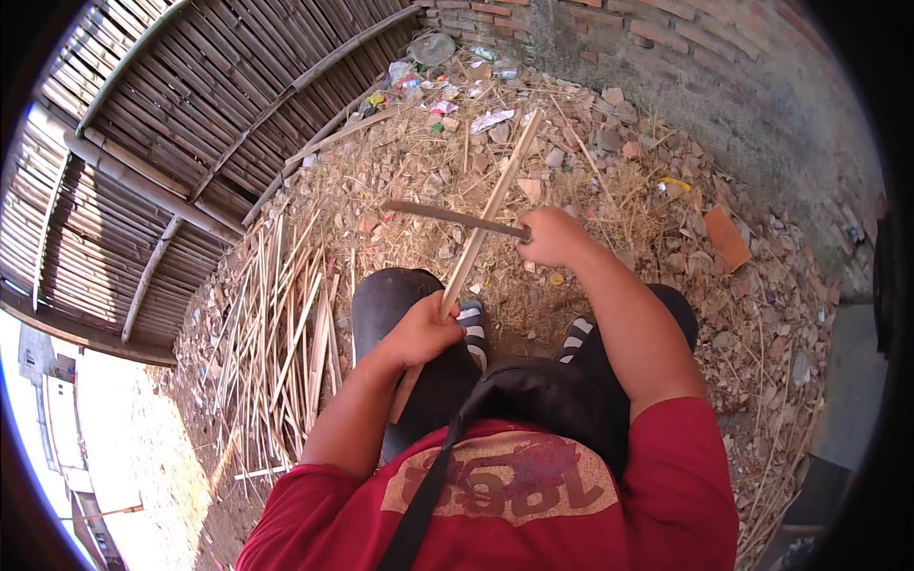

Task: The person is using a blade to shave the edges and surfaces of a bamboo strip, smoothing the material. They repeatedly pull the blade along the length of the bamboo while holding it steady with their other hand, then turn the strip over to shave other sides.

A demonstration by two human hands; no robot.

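Note:
My left hand (424, 331) grips the near end of a long pale bamboo strip (493, 205) that slants up and away over my knee toward the rubble. My right hand (552, 236) is closed on the handle of a dark long-bladed knife (443, 216). The blade lies across the strip, pointing left, and meets it about halfway along. Both forearms come from a red shirt at the bottom of the view. My feet in striped sandals (473, 324) show between the hands.
A pile of split bamboo strips (276, 343) lies on the ground to my left. A bamboo slat fence (171, 143) stands on the left, a brick wall (685, 48) behind. Rubble, straw and litter (447, 95) cover the ground.

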